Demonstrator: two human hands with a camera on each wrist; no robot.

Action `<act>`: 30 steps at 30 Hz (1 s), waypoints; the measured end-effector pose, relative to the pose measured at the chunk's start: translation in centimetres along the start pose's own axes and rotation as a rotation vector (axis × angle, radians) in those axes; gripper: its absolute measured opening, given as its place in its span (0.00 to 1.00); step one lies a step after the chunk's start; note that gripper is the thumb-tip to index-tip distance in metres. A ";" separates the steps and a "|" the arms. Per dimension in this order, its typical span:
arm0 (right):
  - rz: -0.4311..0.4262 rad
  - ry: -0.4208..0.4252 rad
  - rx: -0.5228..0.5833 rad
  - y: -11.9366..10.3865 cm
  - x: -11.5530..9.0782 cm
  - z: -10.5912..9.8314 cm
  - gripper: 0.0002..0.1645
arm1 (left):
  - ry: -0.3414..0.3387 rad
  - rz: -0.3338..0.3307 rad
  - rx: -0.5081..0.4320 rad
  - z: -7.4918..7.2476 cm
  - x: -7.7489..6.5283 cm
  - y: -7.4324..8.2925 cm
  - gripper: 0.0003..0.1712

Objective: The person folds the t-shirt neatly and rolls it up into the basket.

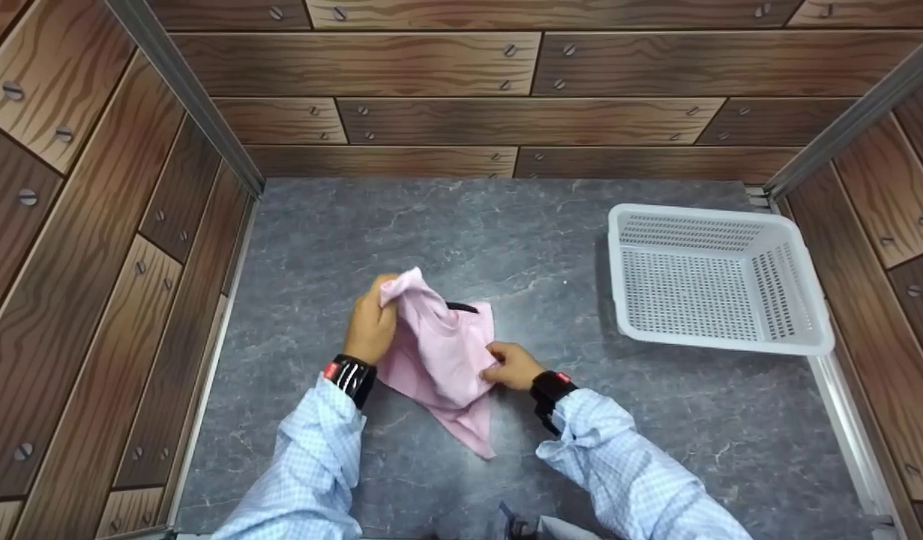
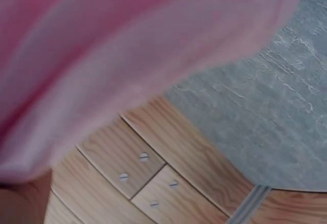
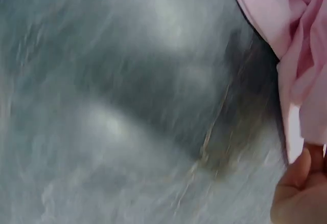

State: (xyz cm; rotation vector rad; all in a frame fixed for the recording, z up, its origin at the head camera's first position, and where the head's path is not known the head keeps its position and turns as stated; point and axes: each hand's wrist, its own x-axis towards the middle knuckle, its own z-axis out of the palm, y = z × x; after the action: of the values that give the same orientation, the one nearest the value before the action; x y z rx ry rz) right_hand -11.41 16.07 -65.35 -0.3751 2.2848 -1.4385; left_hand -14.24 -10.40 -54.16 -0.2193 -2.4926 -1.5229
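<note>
A pink cloth [image 1: 450,360], creased and partly bunched, lies between my hands on the grey marbled surface, one corner pointing toward me. My left hand [image 1: 371,322] grips its raised upper left edge. On the other side, my right hand [image 1: 515,366] pinches the right edge between thumb and fingers. Near the cloth's far edge a narrow black strip [image 1: 461,307] shows; what it belongs to is hidden. Close up in the left wrist view, the cloth [image 2: 127,65] covers most of my left hand. The right wrist view has my right thumb and fingers [image 3: 301,193] at the cloth's edge.
A white perforated plastic basket [image 1: 720,345] stands at the right on the grey surface [image 1: 341,217]. Wood-patterned walls [image 1: 431,67] enclose the back and both sides. At the bottom edge a pale object [image 1: 566,529] is partly visible.
</note>
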 end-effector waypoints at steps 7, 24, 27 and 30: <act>0.014 -0.049 0.087 -1.5 -0.8 1.9 0.14 | 0.151 -0.001 -0.026 0.9 3.4 1.1 0.11; 0.052 0.040 0.278 -5.3 -2.9 2.0 0.12 | -0.294 0.191 0.258 9.5 6.9 3.9 0.27; 0.058 0.138 0.298 -4.0 -2.4 1.8 0.12 | -0.330 0.126 0.292 10.1 4.8 1.0 0.38; 0.094 0.244 0.303 -1.9 -1.8 1.6 0.12 | -0.256 0.001 0.286 9.6 2.6 -2.5 0.41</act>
State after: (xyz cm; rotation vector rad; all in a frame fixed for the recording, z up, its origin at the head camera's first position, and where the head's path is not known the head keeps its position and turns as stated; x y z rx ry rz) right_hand -9.04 14.81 -63.87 -0.0006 2.1797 -1.8306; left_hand -18.29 -2.96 -59.93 -0.3878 -2.8693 -1.1812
